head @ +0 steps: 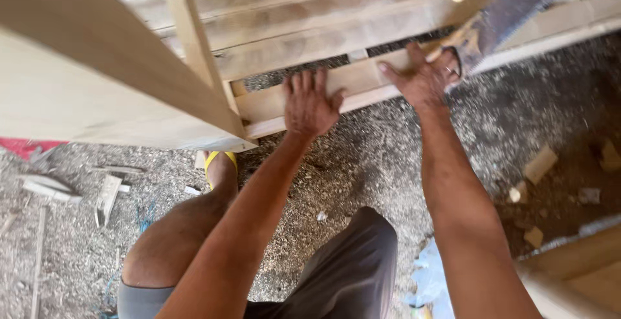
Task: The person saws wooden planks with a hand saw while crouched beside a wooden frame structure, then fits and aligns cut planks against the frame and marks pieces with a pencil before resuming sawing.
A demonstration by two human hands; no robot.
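Head view: your left hand (310,104) lies flat, fingers spread, on the plank (362,80); just beside it, your right hand (424,80) grips the saw (511,15) handle against the plank

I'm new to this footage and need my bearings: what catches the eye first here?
Two bare hands at upper centre: the left hand presses flat on a pale wooden plank, while the right hand grips a handsaw angled toward the top right. Below, sawdust and offcuts cover the ground.
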